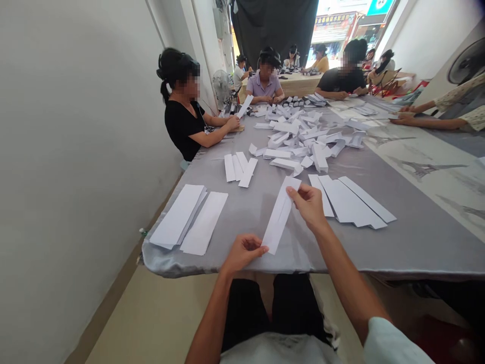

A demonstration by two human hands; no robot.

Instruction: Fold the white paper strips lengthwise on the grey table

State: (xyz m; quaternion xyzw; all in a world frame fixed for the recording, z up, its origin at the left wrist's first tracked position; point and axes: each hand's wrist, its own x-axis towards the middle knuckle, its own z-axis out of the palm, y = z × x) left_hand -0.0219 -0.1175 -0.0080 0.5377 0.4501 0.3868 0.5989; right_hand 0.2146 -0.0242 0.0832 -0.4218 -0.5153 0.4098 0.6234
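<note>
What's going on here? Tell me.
A seated person is holding a long folded white paper strip between the left hand and right hand, above a grey cloth-covered table. Paper strips lie in tidy groups on the left and right, and a loose heap of folded paper fills the middle. Other people sit along the table; one in a black top is also holding a strip.

Grey cloth-covered counter (409,247), loose folded white paper strips (299,134) heaped mid-counter, seated co-workers (265,81) along both sides, pedestal fan (222,86), black curtain (273,30) beyond.
</note>
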